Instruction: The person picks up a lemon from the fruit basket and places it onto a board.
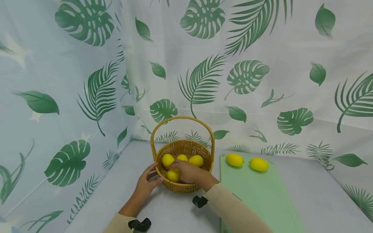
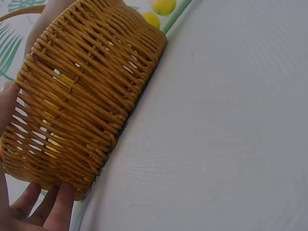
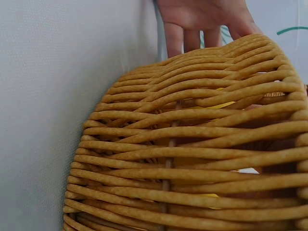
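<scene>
A wicker basket [image 1: 186,188] with a tall arched handle holds several yellow lemons [image 1: 196,160]. My left hand [image 1: 145,186] grips the basket's left side, its fingers at the wall and rim and its thumb toward the front; the fingers [image 2: 60,207] also show against the weave in the left wrist view. Inside the basket, my right hand [image 1: 186,172] reaches in from the right, its fingers lying over and beside the front lemon [image 1: 173,175]. Its thumb and fingertips are hidden, and the woven wall [image 3: 192,154] blocks most of the right wrist view.
To the right of the basket lies a pale green cutting board [image 1: 256,197], with two lemons [image 1: 247,162] near its far edge. The white table [image 1: 175,213] meets leaf-printed cloth walls [image 1: 204,129] at the back and left.
</scene>
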### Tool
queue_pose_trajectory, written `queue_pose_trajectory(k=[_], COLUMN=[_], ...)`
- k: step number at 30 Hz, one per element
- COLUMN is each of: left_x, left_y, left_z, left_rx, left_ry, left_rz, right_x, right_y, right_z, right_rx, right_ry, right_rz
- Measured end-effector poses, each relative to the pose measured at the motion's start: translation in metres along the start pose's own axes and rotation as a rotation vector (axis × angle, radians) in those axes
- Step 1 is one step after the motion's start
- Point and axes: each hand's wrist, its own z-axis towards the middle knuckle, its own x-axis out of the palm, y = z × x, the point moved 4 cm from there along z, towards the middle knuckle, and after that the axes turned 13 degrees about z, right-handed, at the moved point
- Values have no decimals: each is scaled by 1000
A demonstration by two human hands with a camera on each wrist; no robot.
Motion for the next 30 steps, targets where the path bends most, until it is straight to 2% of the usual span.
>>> queue_pose_trajectory(k=[5, 7, 18, 30], left_x=[-4, -5, -6, -5], left_y=[-19, -22, -24, -20], left_z=[-5, -6, -8, -6], left_rx=[8, 9, 19, 8], left_ry=[28, 34, 20, 19], left_rz=[10, 13, -11, -23], right_x=[-1, -1, -3, -9], right_y=[0, 0, -1, 1], right_z=[-1, -1, -4, -8], right_rx=[-8, -17, 3, -34], right_ry=[3, 1, 0, -3], right_rz=[-11, -15, -20, -2])
